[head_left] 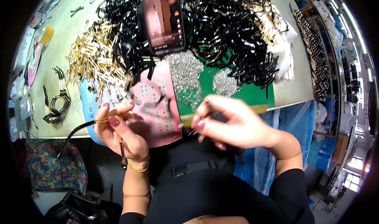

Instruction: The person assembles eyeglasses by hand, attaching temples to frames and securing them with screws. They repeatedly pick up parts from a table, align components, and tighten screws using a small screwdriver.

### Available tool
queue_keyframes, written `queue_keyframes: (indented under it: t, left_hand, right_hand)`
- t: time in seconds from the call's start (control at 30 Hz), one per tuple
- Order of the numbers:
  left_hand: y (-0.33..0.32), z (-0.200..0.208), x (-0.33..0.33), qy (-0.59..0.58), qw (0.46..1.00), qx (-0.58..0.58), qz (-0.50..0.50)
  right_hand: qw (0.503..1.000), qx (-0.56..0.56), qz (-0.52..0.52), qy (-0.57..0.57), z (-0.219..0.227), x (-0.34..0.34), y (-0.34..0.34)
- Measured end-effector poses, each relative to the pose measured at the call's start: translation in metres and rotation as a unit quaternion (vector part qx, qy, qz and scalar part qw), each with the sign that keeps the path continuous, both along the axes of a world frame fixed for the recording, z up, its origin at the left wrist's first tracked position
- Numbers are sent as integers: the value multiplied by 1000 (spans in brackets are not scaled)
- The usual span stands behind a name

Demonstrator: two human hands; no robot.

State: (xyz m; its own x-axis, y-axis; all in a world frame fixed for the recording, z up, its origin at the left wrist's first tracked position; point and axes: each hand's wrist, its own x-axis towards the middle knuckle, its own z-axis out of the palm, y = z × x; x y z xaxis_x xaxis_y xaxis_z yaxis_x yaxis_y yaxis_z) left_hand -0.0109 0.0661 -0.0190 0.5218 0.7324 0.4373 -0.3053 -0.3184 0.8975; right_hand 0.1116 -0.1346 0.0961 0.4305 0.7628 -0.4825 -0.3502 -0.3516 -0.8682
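My left hand is closed, its thumb and fingers pinching a thin black strap with a gold end. The strap curves out to the left of the hand. A small gold and dark piece sticks out below the palm. My right hand hovers just past the table edge, its fingers curled together around something dark and blurred. Beyond it, on a green mat, lie two heaps of tiny silver metal parts. A pink printed sheet lies beyond and between my hands.
A phone stands against a big heap of black straps. Gold-ended pieces pile up at the left. A looped bundle of straps lies on the far-left tabletop. A patterned cushion and blue sheeting are below the table edge.
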Motion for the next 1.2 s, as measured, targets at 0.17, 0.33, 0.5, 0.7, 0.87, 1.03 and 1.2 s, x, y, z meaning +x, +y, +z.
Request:
queue_keyframes:
  t: [0.17,0.33,0.5,0.7,0.87,1.03,1.2]
  left_hand:
    - [-7,13,-3,198,968,-54,-146]
    - [-1,3,13,213,956,14,-201]
    - [5,5,24,172,950,38,-258]
    - [7,8,9,85,989,-90,-79]
    - [10,13,12,113,974,-174,-88]
    - [15,9,29,116,970,-190,-100]
    - [22,9,27,226,945,-137,-195]
  right_hand:
    - [951,0,152,-267,-55,-26,-14]
    - [779,-215,187,-559,-31,-12,-28]
    - [748,-242,217,-579,-39,-8,-30]
    - [753,-232,218,-576,-42,-5,-25]
    - [761,-231,200,-572,-44,-7,-23]
    - [760,-241,178,-576,-46,-9,-22]
    - [734,-276,207,-585,-42,-11,-15]
